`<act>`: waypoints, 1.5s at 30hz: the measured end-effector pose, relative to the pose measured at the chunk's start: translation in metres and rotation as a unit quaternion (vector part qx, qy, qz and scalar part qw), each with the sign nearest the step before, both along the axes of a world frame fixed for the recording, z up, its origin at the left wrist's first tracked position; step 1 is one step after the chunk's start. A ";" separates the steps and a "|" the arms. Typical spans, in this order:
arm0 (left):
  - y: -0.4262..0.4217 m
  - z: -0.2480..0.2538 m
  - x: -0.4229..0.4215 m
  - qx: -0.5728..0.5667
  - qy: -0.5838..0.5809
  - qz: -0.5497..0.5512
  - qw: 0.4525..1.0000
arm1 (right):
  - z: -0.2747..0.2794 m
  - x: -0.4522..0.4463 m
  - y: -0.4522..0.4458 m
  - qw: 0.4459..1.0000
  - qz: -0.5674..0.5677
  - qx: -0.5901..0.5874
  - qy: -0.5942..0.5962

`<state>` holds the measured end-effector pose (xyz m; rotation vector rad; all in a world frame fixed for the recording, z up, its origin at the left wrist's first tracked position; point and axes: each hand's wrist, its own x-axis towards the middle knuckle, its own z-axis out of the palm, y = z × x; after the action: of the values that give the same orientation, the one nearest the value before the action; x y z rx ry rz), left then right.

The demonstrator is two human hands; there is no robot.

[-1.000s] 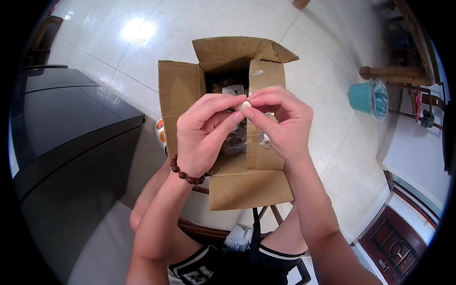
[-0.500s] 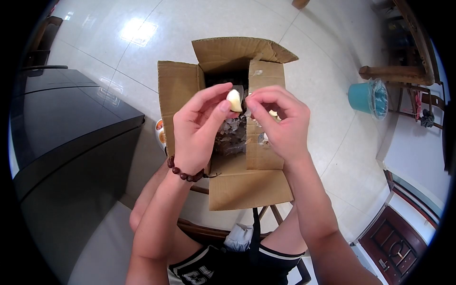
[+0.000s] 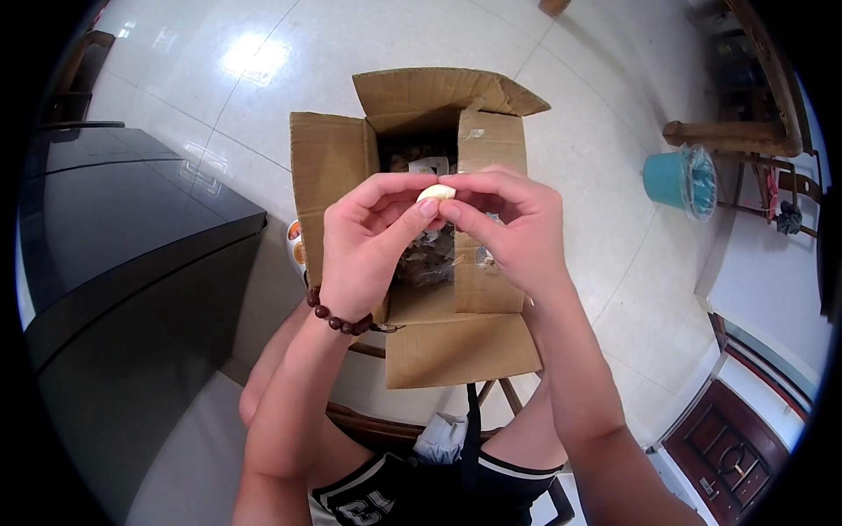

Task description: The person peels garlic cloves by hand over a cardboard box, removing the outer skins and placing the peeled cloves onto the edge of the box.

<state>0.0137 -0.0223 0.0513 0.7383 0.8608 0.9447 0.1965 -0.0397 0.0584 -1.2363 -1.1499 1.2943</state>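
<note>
A small pale, cream-coloured piece that looks like a garlic clove is pinched between both hands, above an open cardboard box. My left hand, with a dark beaded bracelet at the wrist, holds its left side between thumb and fingers. At its right end, the thumb and forefinger of my right hand press on it. Crumpled clear plastic and flaky scraps lie inside the box below. My hands hide part of the box's inside and its right flap.
A dark glossy cabinet stands at the left. On the right are a teal bin with a clear liner and wooden furniture. A white item with orange marks lies beside the box's left flap.
Half a second ago my hands were apart, with the clove upright in my left hand. Now it is tilted sideways and my right fingers have come back onto it.
</note>
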 end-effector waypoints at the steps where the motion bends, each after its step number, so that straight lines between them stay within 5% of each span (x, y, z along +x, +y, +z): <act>1: 0.000 0.001 0.000 0.014 0.024 -0.005 1.000 | 0.001 -0.001 -0.001 1.000 -0.001 0.000 0.000; 27: -0.009 0.001 0.009 0.112 0.087 0.062 0.988 | -0.005 -0.011 -0.006 0.999 -0.049 0.016 0.018; 37: -0.016 -0.007 0.010 -0.012 -0.007 0.092 0.996 | -0.007 -0.022 -0.005 0.995 -0.095 0.019 0.035; 40: -0.012 -0.003 0.009 -0.019 -0.006 0.087 0.996 | -0.010 -0.017 -0.002 0.991 -0.061 0.096 -0.068; 43: -0.011 0.000 0.008 0.024 0.036 0.052 0.998 | -0.011 -0.016 -0.003 0.994 -0.068 0.078 -0.044; 45: -0.011 0.006 0.012 0.066 0.057 0.030 0.996 | -0.008 -0.015 -0.003 0.991 -0.103 -0.020 0.086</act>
<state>0.0259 -0.0334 0.0570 0.8908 0.9312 1.0289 0.1812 -0.0423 0.0507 -1.2124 -0.8545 1.2466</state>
